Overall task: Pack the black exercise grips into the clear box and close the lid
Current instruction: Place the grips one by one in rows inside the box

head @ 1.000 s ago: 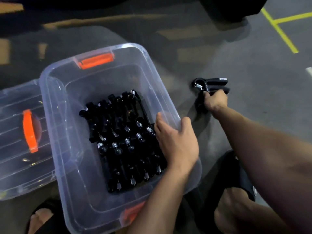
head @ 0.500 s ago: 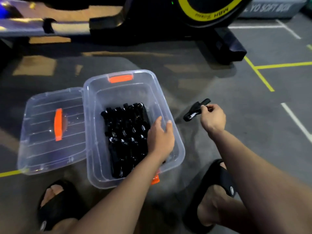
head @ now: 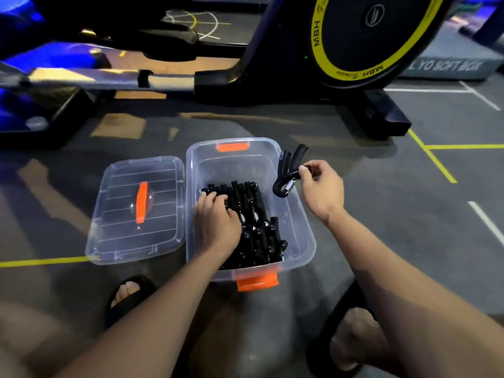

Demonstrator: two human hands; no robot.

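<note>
right hand (head: 321, 193) pinches 1 grip (head: 287, 170) over box (head: 300, 227); left hand (head: 216, 222) fingers spread on grips (head: 256, 230).

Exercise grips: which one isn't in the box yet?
The exercise grip pinched in the right hand, held in the air over the clear box's right rim. All the other grips lie packed inside, under the left hand.
</note>
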